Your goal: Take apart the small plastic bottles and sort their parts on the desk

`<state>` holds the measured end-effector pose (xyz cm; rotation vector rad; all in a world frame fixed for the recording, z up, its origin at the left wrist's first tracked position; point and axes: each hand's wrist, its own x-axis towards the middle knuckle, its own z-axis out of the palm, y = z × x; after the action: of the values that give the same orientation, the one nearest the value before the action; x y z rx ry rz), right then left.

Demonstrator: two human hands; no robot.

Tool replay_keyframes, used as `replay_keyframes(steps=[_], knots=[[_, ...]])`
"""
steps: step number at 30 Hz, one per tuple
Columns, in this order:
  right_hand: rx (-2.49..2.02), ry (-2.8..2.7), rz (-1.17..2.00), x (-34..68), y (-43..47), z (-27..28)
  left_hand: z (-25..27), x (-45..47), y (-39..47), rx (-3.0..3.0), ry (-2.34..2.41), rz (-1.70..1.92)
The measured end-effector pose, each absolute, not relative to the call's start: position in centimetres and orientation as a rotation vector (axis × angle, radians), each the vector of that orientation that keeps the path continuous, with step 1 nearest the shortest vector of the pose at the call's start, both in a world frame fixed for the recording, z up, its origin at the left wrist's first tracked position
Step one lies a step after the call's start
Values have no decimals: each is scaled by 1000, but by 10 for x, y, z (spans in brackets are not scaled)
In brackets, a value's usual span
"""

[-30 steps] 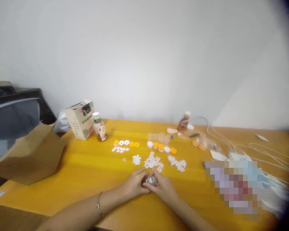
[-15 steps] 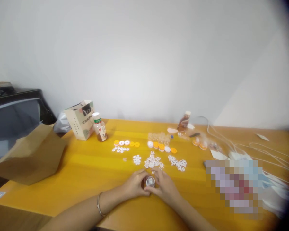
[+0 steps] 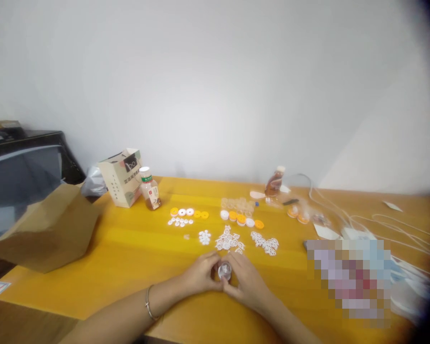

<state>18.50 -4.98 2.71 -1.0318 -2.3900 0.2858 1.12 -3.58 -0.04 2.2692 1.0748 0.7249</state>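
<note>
Near the front of the wooden table, a small clear round container with a whitish piece inside is held between both hands. My left hand curls around its left side, thumb and fingers closed on it. From the right, my right hand grips it with the thumb at the front and fingers at the back. Just beyond the fingers lies a pile of white openwork plastic pieces, with a second pile of similar pieces to its right. Small white round pieces are heaped to the left.
Behind are rows of orange and white round caps and clear cups. A paper bag, a labelled bottle and a brown bottle stand at the back. Brown paper lies left; cables and a blurred-out pile lie right.
My right hand's fingers have closed in on the container, the index finger moving in at its far side. My left hand stays about where it was. The view has shifted slightly.
</note>
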Motion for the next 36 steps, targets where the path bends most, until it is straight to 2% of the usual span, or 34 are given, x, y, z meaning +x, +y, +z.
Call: replay_keyframes(steps=[4, 9, 13, 20, 26, 33, 36], knots=[[-1160, -2363, 301, 186, -50, 27, 5, 10, -36, 2253, 1025, 711], [-1004, -2379, 338, 186, -50, 29, 6, 9, -35, 2227, 1056, 711], [-1123, -2374, 363, 186, -48, 29, 9, 9, -35, 2213, 1040, 695], [-888, -2587, 302, 188, -49, 48, 15, 9, -36, 2261, 1015, 667], [-1185, -2510, 226, 180, -46, 42, 14, 8, -35, 2252, 1007, 666], [-863, -2696, 254, 186, -45, 58, 13, 6, -33, 2258, 995, 653], [-877, -2665, 285, 185, -46, 62, 14, 5, -32, 2235, 956, 660]])
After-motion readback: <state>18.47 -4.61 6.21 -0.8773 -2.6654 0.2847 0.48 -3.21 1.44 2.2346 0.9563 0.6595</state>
